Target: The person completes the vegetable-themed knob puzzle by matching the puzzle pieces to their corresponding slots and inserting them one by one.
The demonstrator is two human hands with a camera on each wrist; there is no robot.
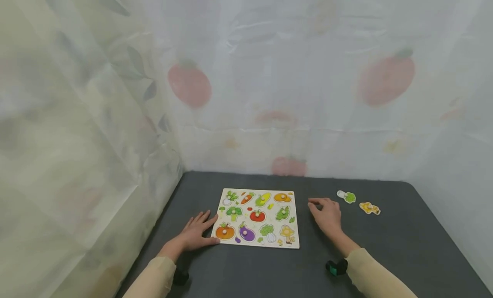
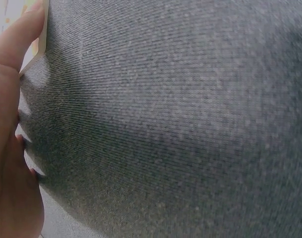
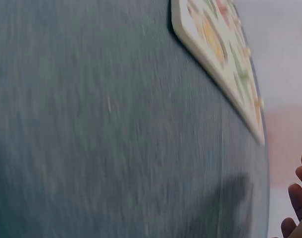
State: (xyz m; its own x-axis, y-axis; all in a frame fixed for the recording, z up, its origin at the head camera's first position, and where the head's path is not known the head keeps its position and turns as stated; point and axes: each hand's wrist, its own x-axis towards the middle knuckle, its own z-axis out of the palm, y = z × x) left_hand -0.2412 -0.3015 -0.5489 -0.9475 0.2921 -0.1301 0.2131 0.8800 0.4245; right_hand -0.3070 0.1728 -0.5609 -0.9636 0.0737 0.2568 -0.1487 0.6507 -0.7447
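A white vegetable peg puzzle board [image 1: 257, 242] lies flat on the dark table, with knobbed pieces such as a tomato piece [image 1: 257, 216], a pumpkin piece [image 1: 225, 232] and an eggplant piece [image 1: 247, 233] in it. At the board's lower left corner, my left hand [image 1: 195, 234] rests with fingers spread; its thumb [image 2: 21, 37] touches the board edge in the left wrist view. My right hand [image 1: 327, 214] hovers right of the board, fingers loosely bent and holding nothing. Beyond it lie a loose bok choy piece [image 1: 346, 197] and a loose mushroom piece [image 1: 369, 208].
The dark cloth-covered table [image 1: 254, 272] meets a patterned white curtain [image 1: 246, 152] at the back. Another curtain side [image 1: 115, 182] runs along the left edge. A black wrist device [image 1: 336, 267] sits at the right cuff.
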